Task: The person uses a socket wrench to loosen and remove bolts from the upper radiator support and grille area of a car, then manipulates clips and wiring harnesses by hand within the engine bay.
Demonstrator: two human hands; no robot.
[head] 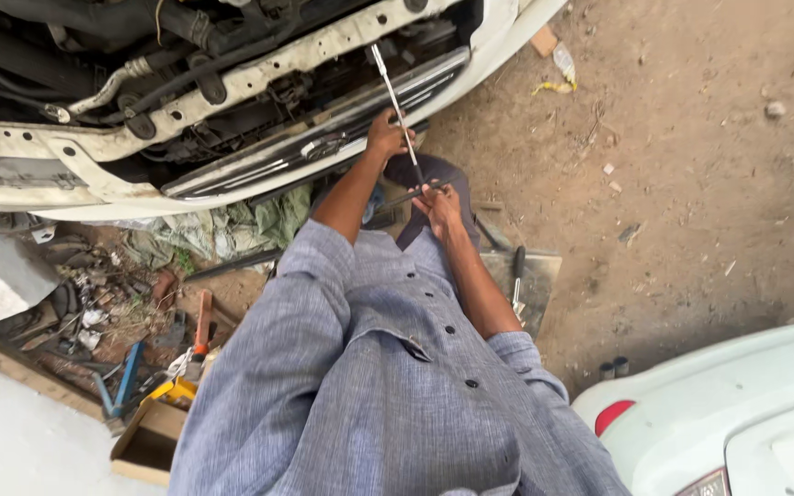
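Observation:
I stand in front of a white car with its front end stripped, the white crossmember (259,73) and chrome grille strip (323,142) exposed. My left hand (386,135) grips a long thin metal rod (395,106) that runs up toward the crossmember. My right hand (440,208) holds the rod's lower end, near a dark bent piece. Both forearms reach out from grey buttoned sleeves.
A screwdriver (517,276) lies on a flat board (539,276) on the dirt to the right. Scattered tools, an orange-handled tool (201,326) and scrap lie at the lower left beside a cardboard box (144,441). Another white car's rear (737,413) sits at bottom right.

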